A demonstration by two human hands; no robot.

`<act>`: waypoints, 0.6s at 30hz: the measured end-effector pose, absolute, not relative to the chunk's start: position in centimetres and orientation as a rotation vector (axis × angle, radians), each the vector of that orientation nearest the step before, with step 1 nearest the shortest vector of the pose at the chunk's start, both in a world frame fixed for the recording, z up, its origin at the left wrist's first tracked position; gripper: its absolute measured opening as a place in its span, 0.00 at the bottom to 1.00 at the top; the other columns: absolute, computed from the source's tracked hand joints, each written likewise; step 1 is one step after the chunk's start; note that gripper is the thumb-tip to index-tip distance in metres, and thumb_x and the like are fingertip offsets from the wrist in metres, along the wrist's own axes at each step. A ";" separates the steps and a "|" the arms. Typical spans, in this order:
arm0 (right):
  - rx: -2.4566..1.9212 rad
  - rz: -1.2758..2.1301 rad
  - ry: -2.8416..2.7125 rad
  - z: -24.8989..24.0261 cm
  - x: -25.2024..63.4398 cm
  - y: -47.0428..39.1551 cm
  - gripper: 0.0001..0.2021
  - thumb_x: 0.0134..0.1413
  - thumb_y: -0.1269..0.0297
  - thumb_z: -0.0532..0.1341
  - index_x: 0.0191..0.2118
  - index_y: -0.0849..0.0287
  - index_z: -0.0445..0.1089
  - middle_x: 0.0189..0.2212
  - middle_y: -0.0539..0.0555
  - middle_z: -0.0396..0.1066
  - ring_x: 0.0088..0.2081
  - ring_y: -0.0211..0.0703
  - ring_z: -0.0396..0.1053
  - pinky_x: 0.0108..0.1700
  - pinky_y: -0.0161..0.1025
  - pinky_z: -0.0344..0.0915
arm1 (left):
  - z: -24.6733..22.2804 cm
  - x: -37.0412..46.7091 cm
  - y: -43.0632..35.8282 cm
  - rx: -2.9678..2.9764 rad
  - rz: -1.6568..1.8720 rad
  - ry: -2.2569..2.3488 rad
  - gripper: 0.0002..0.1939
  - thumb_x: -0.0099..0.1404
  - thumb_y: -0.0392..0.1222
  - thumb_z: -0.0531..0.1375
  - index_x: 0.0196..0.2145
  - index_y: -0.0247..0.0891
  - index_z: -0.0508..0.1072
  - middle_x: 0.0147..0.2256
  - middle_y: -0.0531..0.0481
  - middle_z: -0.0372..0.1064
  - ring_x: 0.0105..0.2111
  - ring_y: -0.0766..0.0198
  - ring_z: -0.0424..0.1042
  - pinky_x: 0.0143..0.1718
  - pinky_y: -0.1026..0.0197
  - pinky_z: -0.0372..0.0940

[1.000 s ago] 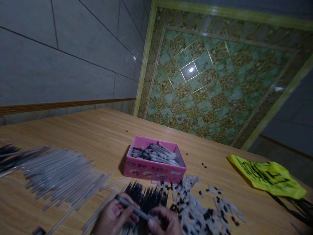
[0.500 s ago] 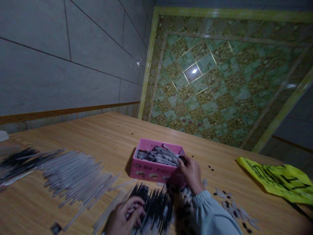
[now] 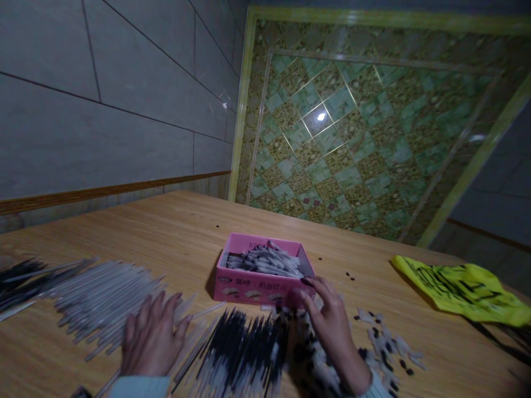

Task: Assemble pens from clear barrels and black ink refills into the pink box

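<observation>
My left hand [image 3: 153,334] lies palm down with fingers spread, over the right edge of a pile of thin clear tubes [image 3: 105,301]. Beside the front right corner of a pink cardboard box [image 3: 253,288] is my right hand [image 3: 329,312], thumb and fingers apart, holding nothing that I can see. Inside the box lies a heap of thin whitish sticks with dark ends [image 3: 269,260]. Between my hands a bundle of black-tipped thin sticks [image 3: 240,342] rests on the table. Small white and black pieces [image 3: 315,348] are heaped beneath my right forearm, partly hidden by it.
More dark thin sticks [image 3: 25,279] lie at the far left. A yellow bag with black lettering [image 3: 460,290] is on the right of the wooden table [image 3: 166,226]. Loose small pieces [image 3: 388,348] are scattered right of my right arm. Tiled walls stand beyond.
My left hand has moved left from the black-tipped sticks onto the clear tubes and spread open. My right hand has drawn back from the box's rim, its fingers loosened. The view shifted slightly.
</observation>
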State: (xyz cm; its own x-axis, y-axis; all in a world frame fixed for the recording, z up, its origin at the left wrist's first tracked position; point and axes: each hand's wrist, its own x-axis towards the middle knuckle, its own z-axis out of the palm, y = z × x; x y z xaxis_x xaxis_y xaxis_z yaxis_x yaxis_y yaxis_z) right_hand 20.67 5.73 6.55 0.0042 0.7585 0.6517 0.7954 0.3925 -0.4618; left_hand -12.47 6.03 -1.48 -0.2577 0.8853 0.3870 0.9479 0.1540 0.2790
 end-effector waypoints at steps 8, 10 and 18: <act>-1.397 0.096 -1.760 6.2 20.5 1.0 0.12 0.55 0.62 0.56 0.45 0.55 0.69 0.46 0.59 0.68 0.49 0.52 0.64 0.51 0.48 0.61 | -2.0 -12.0 5.3 -1.897 -0.087 -2.398 0.27 0.60 0.49 0.48 0.54 0.36 0.65 0.52 0.30 0.61 0.51 0.37 0.59 0.41 0.44 0.57; -1.423 0.116 -1.766 5.9 20.6 0.5 0.12 0.55 0.62 0.56 0.45 0.55 0.69 0.46 0.59 0.68 0.50 0.52 0.64 0.51 0.48 0.61 | -1.8 -11.4 4.6 -1.999 -0.069 -2.341 0.26 0.61 0.45 0.47 0.53 0.33 0.66 0.52 0.30 0.62 0.49 0.40 0.61 0.40 0.45 0.58; -1.504 0.109 -1.771 4.0 20.4 -1.0 0.13 0.55 0.61 0.56 0.45 0.55 0.70 0.47 0.58 0.69 0.50 0.52 0.65 0.50 0.46 0.64 | -0.6 -9.3 2.0 -2.454 -0.464 -2.201 0.18 0.60 0.42 0.50 0.43 0.42 0.74 0.44 0.42 0.71 0.45 0.52 0.68 0.46 0.53 0.59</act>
State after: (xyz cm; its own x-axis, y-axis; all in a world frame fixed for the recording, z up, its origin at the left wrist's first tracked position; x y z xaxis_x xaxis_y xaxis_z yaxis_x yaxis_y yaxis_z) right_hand 20.42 -1.00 3.95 0.0194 0.8639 0.5032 0.7954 0.2916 -0.5313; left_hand -9.28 2.04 -0.56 0.0948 0.9922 0.0808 0.9403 -0.1158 0.3200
